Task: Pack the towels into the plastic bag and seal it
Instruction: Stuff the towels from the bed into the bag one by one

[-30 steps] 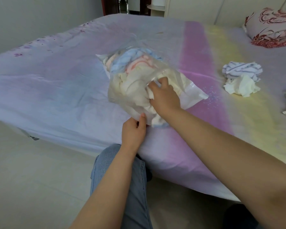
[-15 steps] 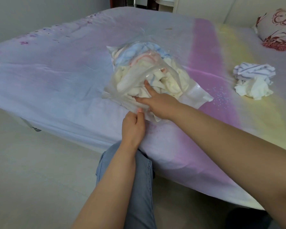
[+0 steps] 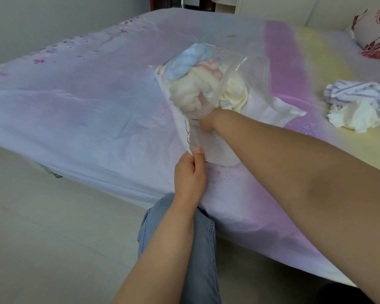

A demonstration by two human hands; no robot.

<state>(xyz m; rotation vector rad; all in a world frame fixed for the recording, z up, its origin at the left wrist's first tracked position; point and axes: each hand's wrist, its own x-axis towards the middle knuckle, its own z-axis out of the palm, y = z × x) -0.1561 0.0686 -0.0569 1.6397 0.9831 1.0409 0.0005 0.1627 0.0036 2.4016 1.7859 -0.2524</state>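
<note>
left hand [image 3: 190,172] pinching bag [image 3: 208,148] rim at 6 o'clock. right hand [image 3: 204,115] inside bag among towels [image 3: 191,93]; grip unclear.

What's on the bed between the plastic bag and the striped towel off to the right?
Nothing: in the head view only bare pink-and-yellow bedsheet separates the plastic bag from the striped towel.

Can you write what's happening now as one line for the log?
step: stuffing towels | right hand: inside plastic bag | left hand: pinches bag edge | seal: not yet
</note>
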